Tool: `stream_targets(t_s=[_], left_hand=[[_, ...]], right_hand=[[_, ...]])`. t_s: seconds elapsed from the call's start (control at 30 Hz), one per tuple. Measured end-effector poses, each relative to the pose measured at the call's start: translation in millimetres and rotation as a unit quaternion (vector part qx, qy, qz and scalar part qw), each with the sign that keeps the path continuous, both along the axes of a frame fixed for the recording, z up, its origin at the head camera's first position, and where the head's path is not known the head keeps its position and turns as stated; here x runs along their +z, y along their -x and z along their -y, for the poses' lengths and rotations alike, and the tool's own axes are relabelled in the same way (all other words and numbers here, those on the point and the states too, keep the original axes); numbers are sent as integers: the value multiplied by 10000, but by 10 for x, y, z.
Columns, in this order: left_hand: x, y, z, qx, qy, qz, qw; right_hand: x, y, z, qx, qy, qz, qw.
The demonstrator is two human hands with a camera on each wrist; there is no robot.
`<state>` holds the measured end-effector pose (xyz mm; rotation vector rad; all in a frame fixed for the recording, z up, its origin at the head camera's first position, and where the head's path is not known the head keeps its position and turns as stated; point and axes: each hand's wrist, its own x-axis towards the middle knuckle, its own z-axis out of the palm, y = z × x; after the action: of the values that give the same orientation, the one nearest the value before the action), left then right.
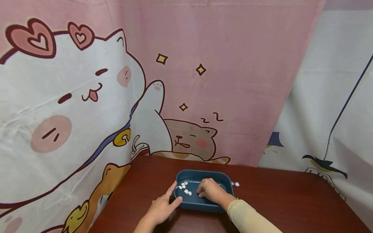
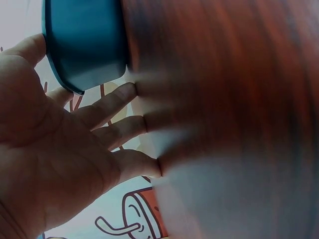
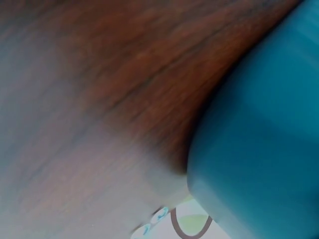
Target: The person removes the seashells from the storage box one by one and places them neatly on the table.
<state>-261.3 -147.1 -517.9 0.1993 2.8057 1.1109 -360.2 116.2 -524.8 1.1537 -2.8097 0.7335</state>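
A dark blue rectangular plastic basin (image 1: 204, 206) stands on the table. Inside it, toward the left end, lie several small white pebble-like pieces (image 1: 186, 191). My left hand (image 1: 162, 207) is at the basin's left end, fingers spread, thumb and index finger at the rim. In the left wrist view the other fingers of the left hand (image 2: 75, 144) rest on the tabletop. My right hand (image 1: 212, 191) reaches over the front right rim, its bent fingers down near the basin floor. Whether anything is between those fingertips is hidden. The right wrist view shows only the basin's outer wall (image 3: 264, 149), not the hand.
Two more small white pieces (image 1: 237, 184) lie on the table just right of the basin. The reddish-brown wooden table (image 1: 276, 197) extends on both sides. Behind it and to the left hangs a cartoon-printed cloth (image 1: 233, 81), touching the table's back edge.
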Motion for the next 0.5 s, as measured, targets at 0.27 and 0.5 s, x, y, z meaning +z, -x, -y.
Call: stream_targets(t_s=[0.27, 0.5], left_hand=[[24, -7, -3, -4, -12, -7, 10000], [34, -20, -5, -22, -18, 33, 10000]], right_hand=[[34, -50, 2, -345, -6, 180, 9992], [28, -44, 13, -507, -320, 43, 9982]])
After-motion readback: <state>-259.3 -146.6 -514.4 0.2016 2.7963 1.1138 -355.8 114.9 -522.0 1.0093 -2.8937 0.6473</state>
